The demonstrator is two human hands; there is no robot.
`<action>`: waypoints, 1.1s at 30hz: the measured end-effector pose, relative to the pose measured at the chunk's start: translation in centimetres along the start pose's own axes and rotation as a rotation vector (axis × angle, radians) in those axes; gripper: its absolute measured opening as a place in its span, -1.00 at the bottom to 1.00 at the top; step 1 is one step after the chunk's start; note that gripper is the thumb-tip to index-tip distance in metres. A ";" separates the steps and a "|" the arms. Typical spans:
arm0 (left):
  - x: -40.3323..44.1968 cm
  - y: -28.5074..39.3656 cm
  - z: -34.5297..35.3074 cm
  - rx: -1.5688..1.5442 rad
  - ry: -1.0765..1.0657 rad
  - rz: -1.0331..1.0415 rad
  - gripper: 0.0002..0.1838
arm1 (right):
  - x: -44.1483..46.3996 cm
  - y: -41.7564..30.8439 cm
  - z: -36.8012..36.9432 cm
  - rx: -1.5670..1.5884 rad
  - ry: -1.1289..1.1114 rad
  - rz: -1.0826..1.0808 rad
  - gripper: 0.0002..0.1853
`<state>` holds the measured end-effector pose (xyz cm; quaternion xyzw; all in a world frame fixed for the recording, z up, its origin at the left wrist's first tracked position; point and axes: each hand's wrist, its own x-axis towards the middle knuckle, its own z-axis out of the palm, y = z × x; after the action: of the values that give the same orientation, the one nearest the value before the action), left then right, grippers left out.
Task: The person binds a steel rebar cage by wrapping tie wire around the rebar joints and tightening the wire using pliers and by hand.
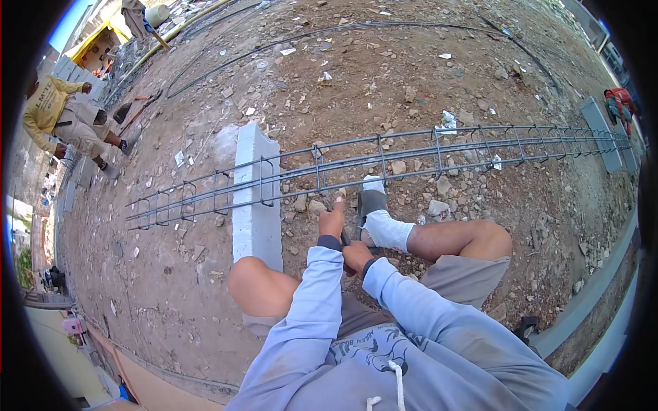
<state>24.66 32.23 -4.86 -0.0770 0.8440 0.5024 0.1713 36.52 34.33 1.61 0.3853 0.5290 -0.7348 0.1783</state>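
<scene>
A long rebar cage (pixel 288 177) of several steel bars joined by square stirrups stretches across the view in front of me. Its near part rests on a pale grey concrete block (pixel 257 198). Just below the bars, my left hand (pixel 332 220) is closed around a dark tool, thumb side up. Slightly lower and to the right, my right hand (pixel 356 256) is also closed, its fingers wrapped round the lower part of that dark tool (pixel 346 239). The tool's exact kind is hidden by my hands. My foot in a dark sandal (pixel 371 203) and white sock is beside them.
Rubble and litter cover the dirt ground (pixel 411 82). Another block (pixel 602 133) supports the cage's far right end, near a person in red (pixel 620 106). At left, a person in a yellow top (pixel 51 103) bends forward. A black hose (pixel 329 29) curves across the back.
</scene>
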 end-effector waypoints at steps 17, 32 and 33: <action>-2.0 3.0 -4.0 -1.126 -0.885 -0.477 -0.77 | -1.8 -2.1 -3.8 0.194 -0.420 0.113 -0.66; -3.2 5.2 -1.1 0.155 0.062 -0.118 -0.22 | 2.1 2.2 -0.6 0.117 0.026 0.059 -0.60; -3.0 5.0 -1.3 0.182 0.015 -0.139 -0.19 | 1.9 2.1 -0.4 0.138 0.026 0.053 -0.62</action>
<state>25.70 33.33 0.93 -0.1232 0.8801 0.4098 0.2056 36.85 34.21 -1.21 0.4200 0.4688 -0.7596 0.1640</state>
